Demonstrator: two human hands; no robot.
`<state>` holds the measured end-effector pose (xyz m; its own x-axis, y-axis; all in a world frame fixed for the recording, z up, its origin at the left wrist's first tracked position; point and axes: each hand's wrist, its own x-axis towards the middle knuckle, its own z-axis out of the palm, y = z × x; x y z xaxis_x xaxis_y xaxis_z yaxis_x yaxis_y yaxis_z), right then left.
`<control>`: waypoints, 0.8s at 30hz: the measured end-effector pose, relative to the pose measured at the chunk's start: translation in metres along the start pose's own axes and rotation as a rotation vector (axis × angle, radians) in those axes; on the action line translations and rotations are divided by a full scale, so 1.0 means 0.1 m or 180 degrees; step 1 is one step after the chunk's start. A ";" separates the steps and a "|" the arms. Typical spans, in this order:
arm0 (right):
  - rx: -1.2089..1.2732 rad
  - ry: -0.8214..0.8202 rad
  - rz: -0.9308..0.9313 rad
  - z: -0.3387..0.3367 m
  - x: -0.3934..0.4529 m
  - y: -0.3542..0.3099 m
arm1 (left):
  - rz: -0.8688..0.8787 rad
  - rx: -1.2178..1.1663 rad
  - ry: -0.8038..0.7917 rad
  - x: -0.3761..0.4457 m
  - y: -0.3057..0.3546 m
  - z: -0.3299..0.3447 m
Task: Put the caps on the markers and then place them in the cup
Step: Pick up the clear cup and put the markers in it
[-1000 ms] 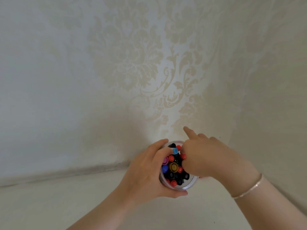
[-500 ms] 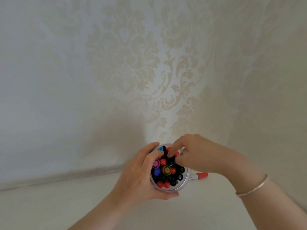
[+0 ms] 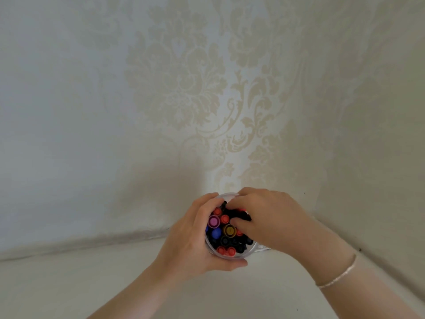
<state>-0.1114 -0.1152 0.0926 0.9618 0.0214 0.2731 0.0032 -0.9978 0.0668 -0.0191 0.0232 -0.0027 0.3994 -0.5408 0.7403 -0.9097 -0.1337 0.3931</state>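
- The clear cup (image 3: 230, 256) is gripped by the left hand (image 3: 195, 240) — fingers are curled round its far rim, the thumb is wrapped under its near side.
- The cup is seen between the two hands, resting on the pale bench (image 3: 69, 286).
- The cup is packed with capped markers (image 3: 226, 236), standing upright; red, black, purple, blue and olive caps are seen.
- The right hand (image 3: 271, 222) is laid over the right part of the cup's mouth, fingers bent down among the markers — whether one is pinched cannot be told.
- A thin bracelet (image 3: 338, 276) is worn on the right wrist.
- Patterned wallpaper (image 3: 184, 88) is seen beyond the hands.
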 end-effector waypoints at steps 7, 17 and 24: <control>0.0103 0.0269 -0.0326 0.08 0.04 0.04 | -0.0130 -0.0115 0.0046 0.01 -0.02 -0.02; 0.0196 0.0639 -0.0512 0.13 0.08 0.02 | -0.0385 -0.0205 -0.0010 0.04 0.00 -0.05; 0.0044 0.1022 -0.0677 0.21 0.12 0.07 | -0.0429 -0.0213 -0.0066 0.06 0.01 -0.05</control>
<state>-0.0943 -0.1235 0.0757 0.8045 0.2445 0.5413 0.1992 -0.9696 0.1419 -0.0173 0.0235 0.0053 0.5143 -0.5388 0.6672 -0.8382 -0.1509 0.5241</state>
